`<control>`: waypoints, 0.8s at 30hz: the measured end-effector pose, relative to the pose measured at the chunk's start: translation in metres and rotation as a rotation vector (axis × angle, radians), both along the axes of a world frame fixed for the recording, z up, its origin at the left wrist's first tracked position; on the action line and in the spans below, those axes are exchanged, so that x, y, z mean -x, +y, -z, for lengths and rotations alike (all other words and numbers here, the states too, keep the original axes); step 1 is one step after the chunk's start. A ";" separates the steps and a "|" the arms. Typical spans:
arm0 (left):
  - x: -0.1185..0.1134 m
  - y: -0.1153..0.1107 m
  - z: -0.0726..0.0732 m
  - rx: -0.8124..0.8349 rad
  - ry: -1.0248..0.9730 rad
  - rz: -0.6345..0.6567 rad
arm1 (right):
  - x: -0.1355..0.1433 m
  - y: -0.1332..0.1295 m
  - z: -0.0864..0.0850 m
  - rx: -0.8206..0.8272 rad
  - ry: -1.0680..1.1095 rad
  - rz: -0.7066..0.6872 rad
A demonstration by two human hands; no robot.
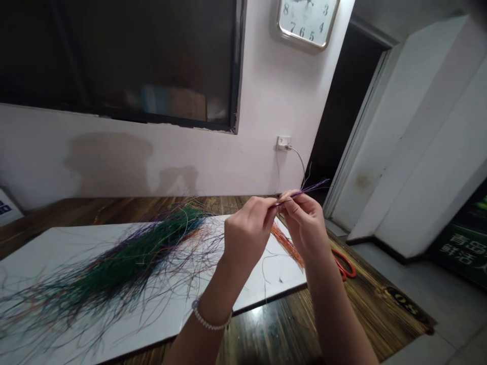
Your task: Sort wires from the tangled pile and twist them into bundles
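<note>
Pinching purple strands [315, 187] with left hand [248, 227] and right hand [307, 223].

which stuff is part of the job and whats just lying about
Probably the job:
purple strands, pinched in left hand and right hand
green strand heap
orange strands
white board
perhaps red handles

Apparently incidental:
wall clock
wall socket

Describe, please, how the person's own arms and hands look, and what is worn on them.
The left hand and right hand are ungloved, and no sleeves show on the forearms. A bracelet of small, pale, round beads circles the left wrist; the right wrist has none.
</note>
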State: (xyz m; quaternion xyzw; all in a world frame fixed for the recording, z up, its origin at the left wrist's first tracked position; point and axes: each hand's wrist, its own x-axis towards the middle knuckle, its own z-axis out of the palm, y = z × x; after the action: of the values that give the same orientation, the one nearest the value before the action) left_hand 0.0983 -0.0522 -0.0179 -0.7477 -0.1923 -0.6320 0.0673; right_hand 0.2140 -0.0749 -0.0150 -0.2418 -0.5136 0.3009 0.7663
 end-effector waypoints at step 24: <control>-0.006 -0.015 -0.012 1.090 -0.326 0.927 | -0.002 -0.011 -0.006 -0.238 -0.370 0.341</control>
State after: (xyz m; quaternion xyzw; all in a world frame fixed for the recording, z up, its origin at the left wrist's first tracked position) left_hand 0.1041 -0.0671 -0.0058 -0.5761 -0.1508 -0.5132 -0.6181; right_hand 0.2161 -0.0855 -0.0088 -0.2838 -0.6284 0.0559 0.7221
